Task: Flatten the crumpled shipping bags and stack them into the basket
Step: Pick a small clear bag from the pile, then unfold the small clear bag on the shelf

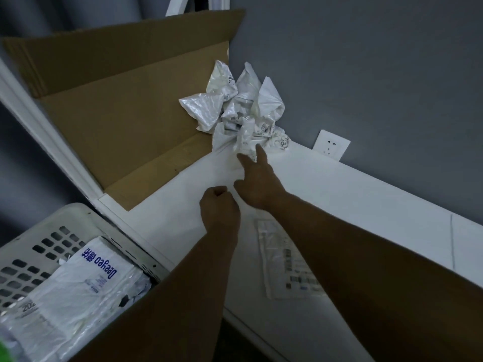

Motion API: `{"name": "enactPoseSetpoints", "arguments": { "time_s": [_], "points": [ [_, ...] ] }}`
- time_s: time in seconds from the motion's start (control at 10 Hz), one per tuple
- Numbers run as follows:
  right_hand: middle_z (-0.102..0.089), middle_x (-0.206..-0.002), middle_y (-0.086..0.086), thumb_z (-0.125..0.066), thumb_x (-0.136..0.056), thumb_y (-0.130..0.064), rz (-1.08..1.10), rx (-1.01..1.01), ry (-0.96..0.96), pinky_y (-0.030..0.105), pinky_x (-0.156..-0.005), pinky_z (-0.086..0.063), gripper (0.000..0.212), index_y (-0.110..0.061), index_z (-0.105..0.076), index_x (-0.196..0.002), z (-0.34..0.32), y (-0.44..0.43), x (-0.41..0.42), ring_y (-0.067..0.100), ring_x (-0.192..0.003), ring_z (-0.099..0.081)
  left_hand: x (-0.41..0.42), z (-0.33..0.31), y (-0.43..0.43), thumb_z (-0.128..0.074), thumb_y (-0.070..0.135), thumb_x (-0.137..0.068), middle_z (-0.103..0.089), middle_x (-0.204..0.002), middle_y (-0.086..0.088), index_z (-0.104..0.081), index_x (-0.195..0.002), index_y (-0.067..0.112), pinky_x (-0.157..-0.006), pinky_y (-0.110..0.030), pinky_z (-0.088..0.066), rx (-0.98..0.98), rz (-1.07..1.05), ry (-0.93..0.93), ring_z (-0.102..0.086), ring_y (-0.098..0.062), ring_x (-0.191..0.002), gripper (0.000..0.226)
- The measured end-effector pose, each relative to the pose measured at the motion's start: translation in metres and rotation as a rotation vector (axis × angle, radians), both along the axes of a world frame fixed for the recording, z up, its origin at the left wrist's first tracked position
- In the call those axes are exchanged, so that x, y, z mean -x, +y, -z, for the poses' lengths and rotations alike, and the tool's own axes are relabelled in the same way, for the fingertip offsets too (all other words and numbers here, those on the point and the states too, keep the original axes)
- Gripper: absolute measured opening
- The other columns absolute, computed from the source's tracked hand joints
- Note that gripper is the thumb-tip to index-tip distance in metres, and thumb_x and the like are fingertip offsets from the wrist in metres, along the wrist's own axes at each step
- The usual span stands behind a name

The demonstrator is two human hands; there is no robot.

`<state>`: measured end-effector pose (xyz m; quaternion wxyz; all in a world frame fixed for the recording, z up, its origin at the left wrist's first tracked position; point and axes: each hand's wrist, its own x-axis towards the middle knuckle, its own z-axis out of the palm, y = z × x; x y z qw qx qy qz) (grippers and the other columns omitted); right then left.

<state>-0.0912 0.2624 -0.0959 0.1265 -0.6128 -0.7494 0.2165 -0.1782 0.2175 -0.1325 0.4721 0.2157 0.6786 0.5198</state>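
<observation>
Several crumpled shipping bags (240, 108) lie as one white heap against the right edge of the cardboard sheet (125, 100), touching it. The heap has no clear long axis. Three of its corners stick upward along the grey wall (366, 61), and one flatter bag points left, over the cardboard.

Your right hand (258, 178) is in front of the cardboard's right edge. It is released, with straight fingers stretched toward the heap. The fingertips (258, 150) reach its lowest fold, but you cannot tell if they press on it. Your left hand (219, 205) is just left of the right one, nearer to you than the cardboard's lower edge. It is clenched into a fist, and nothing shows inside it.

The basket (78, 212), white with slotted walls, stands below the cardboard's near left corner, lower than the table. Flattened bags are stacked in it. The top bag (78, 283) has its long axis running from far right to near left, and its blue print is upside down for you.

The table (366, 205) is white and smooth. The cardboard leans at its far left end, against the wall. A labelled piece (285, 259) lies flat on the table, well to the near right of the cardboard and partly under your right forearm. Its long axis runs away from you toward the heap. Whether it is a bag you cannot tell. A white wall socket (331, 145) sits on the wall right of the cardboard, beyond the heap, just above the table's edge.
</observation>
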Motion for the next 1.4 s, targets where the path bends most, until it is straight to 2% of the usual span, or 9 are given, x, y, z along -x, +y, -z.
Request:
{"name": "enactPoseSetpoints", "arguments": {
  "time_s": [0.2, 0.3, 0.4, 0.5, 0.7, 0.8, 1.0, 1.2, 1.4],
  "points": [
    [0.010, -0.166, 0.012, -0.054, -0.096, -0.019, 0.077, 0.160, 0.006, 0.047, -0.117, -0.032, 0.067, -0.015, -0.025, -0.157, 0.011, 0.050, 0.015, 0.040, -0.149, -0.020, 0.005, 0.005, 0.004, -0.049, 0.020, -0.099, -0.067, -0.089, -0.004, -0.062, -0.080, 0.021, -0.088, -0.043, -0.054, 0.019, -0.011, -0.182, -0.064, -0.022, -0.084, 0.023],
    [-0.013, -0.161, 0.015, -0.050, -0.094, -0.013, 0.093, 0.157, -0.024, 0.046, -0.114, -0.034, 0.058, -0.009, -0.034, -0.150, 0.012, 0.055, 0.017, 0.042, -0.142, -0.029, 0.009, 0.007, 0.004, -0.049, 0.018, -0.098, -0.067, -0.089, -0.004, -0.061, -0.080, 0.023, -0.087, -0.043, -0.054, -0.005, 0.007, -0.149, -0.065, -0.022, -0.085, 0.023],
    [-0.038, -0.142, 0.019, -0.050, -0.090, -0.007, 0.079, 0.034, 0.015, 0.045, -0.105, -0.042, 0.043, 0.000, -0.051, -0.132, 0.009, 0.046, 0.016, 0.041, -0.128, -0.044, 0.015, 0.008, 0.008, -0.051, 0.019, -0.094, -0.067, -0.093, -0.004, -0.064, -0.091, 0.021, -0.089, -0.047, -0.056, -0.032, 0.029, -0.083, -0.066, -0.025, -0.090, 0.013],
    [-0.046, -0.141, 0.017, -0.053, -0.088, -0.004, 0.088, -0.057, 0.091, 0.043, -0.106, -0.042, 0.044, 0.001, -0.056, -0.132, 0.005, 0.028, 0.011, 0.038, -0.128, -0.046, 0.014, 0.006, 0.008, -0.053, 0.024, -0.088, -0.066, -0.104, -0.006, -0.064, -0.106, 0.020, -0.093, -0.051, -0.054, -0.034, 0.030, -0.070, -0.065, -0.028, -0.099, 0.022],
    [-0.066, -0.130, -0.001, -0.063, -0.086, -0.013, 0.127, -0.307, 0.196, 0.042, -0.104, -0.039, 0.036, -0.019, -0.072, -0.120, -0.018, -0.042, 0.008, 0.030, -0.124, -0.049, 0.021, -0.032, -0.009, -0.053, 0.026, -0.098, -0.058, -0.130, -0.010, -0.058, -0.131, 0.018, -0.104, -0.040, -0.045, -0.079, -0.024, -0.067, -0.055, -0.030, -0.122, 0.034],
    [-0.074, -0.116, 0.001, -0.062, -0.082, -0.010, 0.100, -0.210, 0.478, 0.041, -0.097, -0.052, 0.028, -0.016, -0.079, -0.104, -0.032, -0.078, 0.009, 0.021, -0.109, -0.065, 0.014, -0.068, -0.039, -0.048, 0.031, -0.100, -0.066, -0.114, -0.012, -0.062, -0.123, 0.006, -0.101, -0.044, -0.047, -0.072, 0.018, -0.247, -0.059, -0.035, -0.115, 0.036],
    [-0.073, -0.086, 0.008, -0.050, -0.091, 0.003, 0.346, -0.047, 0.866, 0.041, -0.079, -0.056, 0.025, -0.006, -0.072, -0.080, -0.059, -0.111, 0.002, 0.027, -0.085, -0.069, 0.012, -0.082, -0.071, -0.053, 0.018, -0.096, -0.070, -0.092, -0.014, -0.068, -0.089, 0.008, -0.079, -0.043, -0.055, -0.065, 0.110, -0.177, -0.065, -0.028, -0.084, 0.020],
    [-0.070, -0.077, 0.019, -0.055, -0.092, 0.004, 0.344, 0.007, 0.810, 0.038, -0.057, -0.054, 0.020, 0.007, -0.072, -0.081, -0.065, -0.123, -0.016, 0.025, -0.064, -0.067, 0.000, -0.097, -0.080, -0.060, 0.009, -0.091, -0.073, -0.086, -0.003, -0.073, -0.091, 0.012, -0.060, -0.024, -0.049, -0.151, 0.128, -0.107, -0.066, -0.020, -0.079, 0.014],
    [-0.072, -0.094, 0.030, -0.063, -0.095, -0.006, 0.265, 0.166, 0.898, 0.055, -0.084, -0.056, 0.017, 0.006, -0.074, -0.094, -0.065, -0.119, -0.029, 0.046, -0.089, -0.070, -0.006, -0.092, -0.073, -0.053, 0.001, -0.090, -0.072, -0.084, -0.012, -0.074, -0.087, 0.005, -0.059, -0.024, -0.050, -0.158, 0.182, -0.109, -0.065, -0.023, -0.075, 0.021]
  ]
}}
